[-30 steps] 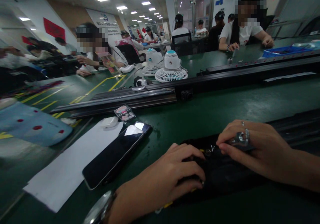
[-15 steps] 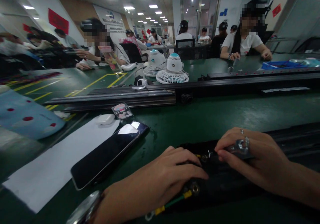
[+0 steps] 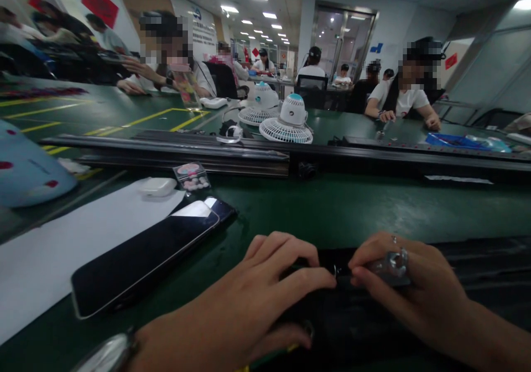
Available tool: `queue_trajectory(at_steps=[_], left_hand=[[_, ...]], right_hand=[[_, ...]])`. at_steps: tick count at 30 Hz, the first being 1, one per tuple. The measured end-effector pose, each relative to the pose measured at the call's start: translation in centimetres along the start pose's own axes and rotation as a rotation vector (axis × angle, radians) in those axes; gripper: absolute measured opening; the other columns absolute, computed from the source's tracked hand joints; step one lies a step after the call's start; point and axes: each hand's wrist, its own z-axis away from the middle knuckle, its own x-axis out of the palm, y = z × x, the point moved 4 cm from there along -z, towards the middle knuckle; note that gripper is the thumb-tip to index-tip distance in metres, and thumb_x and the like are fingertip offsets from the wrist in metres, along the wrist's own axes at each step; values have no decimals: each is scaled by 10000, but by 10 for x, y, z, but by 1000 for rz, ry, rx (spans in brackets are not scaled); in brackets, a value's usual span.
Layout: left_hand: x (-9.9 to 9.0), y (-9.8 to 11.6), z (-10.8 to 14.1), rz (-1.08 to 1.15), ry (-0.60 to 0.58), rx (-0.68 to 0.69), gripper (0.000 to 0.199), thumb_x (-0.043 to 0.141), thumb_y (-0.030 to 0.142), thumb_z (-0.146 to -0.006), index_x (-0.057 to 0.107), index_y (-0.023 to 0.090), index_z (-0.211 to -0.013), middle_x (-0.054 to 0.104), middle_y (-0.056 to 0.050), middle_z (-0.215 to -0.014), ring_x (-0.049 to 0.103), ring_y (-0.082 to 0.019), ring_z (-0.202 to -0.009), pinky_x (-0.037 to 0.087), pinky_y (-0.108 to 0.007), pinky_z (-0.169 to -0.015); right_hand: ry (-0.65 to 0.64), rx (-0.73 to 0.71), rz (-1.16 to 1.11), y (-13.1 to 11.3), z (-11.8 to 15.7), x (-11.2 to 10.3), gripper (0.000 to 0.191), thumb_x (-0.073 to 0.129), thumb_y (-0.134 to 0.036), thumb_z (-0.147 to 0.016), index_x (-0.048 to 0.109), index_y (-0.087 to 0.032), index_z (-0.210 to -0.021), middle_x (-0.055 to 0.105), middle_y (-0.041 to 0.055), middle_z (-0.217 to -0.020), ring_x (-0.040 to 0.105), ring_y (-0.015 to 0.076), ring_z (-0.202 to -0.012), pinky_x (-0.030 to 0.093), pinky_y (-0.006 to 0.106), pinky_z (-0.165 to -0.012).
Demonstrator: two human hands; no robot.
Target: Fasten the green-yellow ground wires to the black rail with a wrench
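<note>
My left hand (image 3: 269, 286) bends over a long black rail-like piece (image 3: 365, 316) on the green table, index fingertip by a small shiny bit (image 3: 336, 272). Its fingers curl down and its thumb is tucked beneath; what they grip is hidden. Just under that thumb shows a little of a yellow wire sleeve (image 3: 292, 347). Facing it, my right hand (image 3: 415, 283) pinches a small, flat, see-through piece (image 3: 384, 269) between thumb and fingers; its exact kind is unclear. The two hands' fingertips are close together but apart.
Left of my hands lie a phone (image 3: 149, 256), white paper (image 3: 95, 211), an earbud case (image 3: 158, 187) and a small clear box (image 3: 192, 177). Black rails (image 3: 186, 159) run across the table. Beyond stand white fans (image 3: 290, 120); two co-workers sit opposite, with a blue tray (image 3: 452, 142) at right.
My left hand has turned, and its thumb now shows below. The green-and-yellow wire with its ring end has mostly gone from sight. My right hand keeps its pinch. The view has shifted.
</note>
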Motion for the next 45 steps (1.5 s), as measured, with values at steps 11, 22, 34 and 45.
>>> queue_trajectory(at_steps=[11,22,34,45], left_hand=[[4,-4,2,-45,-26,-23,744,825,424,-857,447,344,-1493,435,-62,-1546,340,-329,-1425,358,-491,-1174],[6,-4,0,-33,-47,-55,719,842,390,-849,473,329,-1463,455,-53,-1525,426,-312,-1353,390,-463,-1122],[6,-6,0,-32,-76,-13,622,756,382,-932,455,322,-1473,438,-53,-1540,411,-304,-1359,393,-442,-1111],[7,-9,3,-49,-86,14,642,720,284,-956,413,341,-1517,399,-20,-1577,376,-290,-1390,412,-423,-1124]], right_hand=[[5,13,-28,-1,6,7,90,630,-164,-942,643,-237,-992,741,4,-811,678,150,-697,533,284,-640],[-125,-93,-71,-4,3,6,164,523,-72,-977,566,-188,-1085,724,47,-916,673,157,-823,544,298,-744],[-73,-18,-88,3,4,-1,123,620,-120,-971,633,-216,-1046,727,16,-926,673,137,-875,554,276,-765],[-142,-67,-72,-2,4,4,146,575,-84,-975,615,-194,-1062,716,30,-931,663,147,-877,545,301,-775]])
